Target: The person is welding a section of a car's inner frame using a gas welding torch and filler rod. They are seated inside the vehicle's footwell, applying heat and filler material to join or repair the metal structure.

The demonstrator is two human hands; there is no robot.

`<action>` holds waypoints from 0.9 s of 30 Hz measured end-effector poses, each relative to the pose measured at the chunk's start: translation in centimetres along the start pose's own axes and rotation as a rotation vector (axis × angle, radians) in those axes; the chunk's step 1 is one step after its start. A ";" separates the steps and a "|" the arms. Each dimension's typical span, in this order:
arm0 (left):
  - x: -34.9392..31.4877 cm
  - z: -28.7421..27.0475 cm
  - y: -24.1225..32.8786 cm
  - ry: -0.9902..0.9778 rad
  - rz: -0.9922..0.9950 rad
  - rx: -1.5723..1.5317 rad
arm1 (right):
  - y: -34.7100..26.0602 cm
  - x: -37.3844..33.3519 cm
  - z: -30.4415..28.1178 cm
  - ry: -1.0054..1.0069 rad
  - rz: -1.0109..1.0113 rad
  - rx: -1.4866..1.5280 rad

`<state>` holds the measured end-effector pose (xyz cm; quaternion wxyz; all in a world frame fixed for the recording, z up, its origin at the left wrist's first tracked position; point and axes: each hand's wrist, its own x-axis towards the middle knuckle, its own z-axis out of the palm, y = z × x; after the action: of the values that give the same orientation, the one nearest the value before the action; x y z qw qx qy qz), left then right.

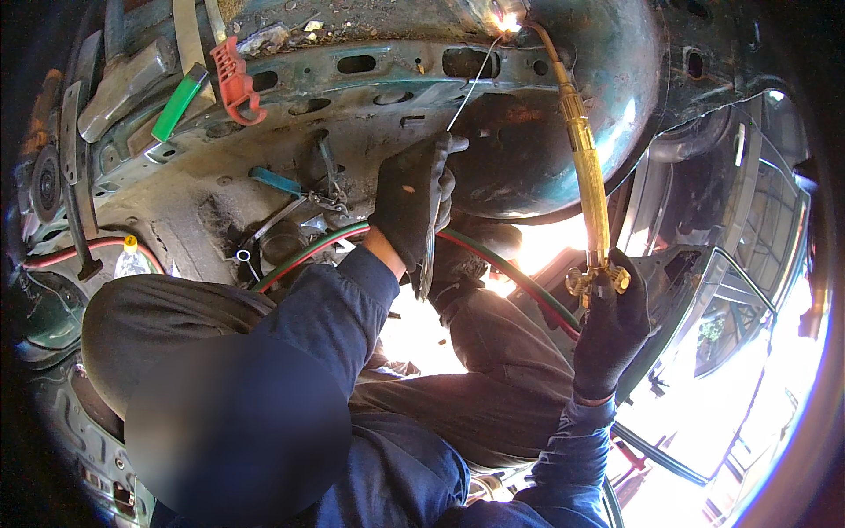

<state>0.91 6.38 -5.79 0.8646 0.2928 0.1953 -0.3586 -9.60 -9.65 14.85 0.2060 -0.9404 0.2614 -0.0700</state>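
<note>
Torch (588, 176), long golden metal, fills the curled right grip (610, 336), left grip (407, 195) pinching thin silver rod (475, 83), likely distancing white flame (508, 22) ahead.

Over on the left I see a red plastic hook (231, 81) beside a green handle (179, 104), a dark round disc (46, 183) farther out, a blue-handled tool (275, 181) lower down, and a yellow-capped clear bottle (132, 261)
</note>
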 end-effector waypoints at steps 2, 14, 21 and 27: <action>0.0 0.0 0.0 0.003 0.008 0.011 | 0.0 0.0 0.0 0.002 0.006 0.004; -0.1 0.5 0.5 0.021 -0.008 0.031 | -0.3 0.0 0.1 -0.003 0.042 0.048; -0.1 0.4 0.5 0.014 -0.008 0.028 | -0.2 0.2 0.1 -0.010 0.009 0.012; -0.2 0.7 0.7 0.029 -0.023 0.036 | 0.0 0.2 0.0 0.003 0.000 0.004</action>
<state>1.38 6.46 -4.90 0.8520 0.3115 0.2048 -0.3677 -9.46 -9.73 14.81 0.2075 -0.9399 0.2613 -0.0720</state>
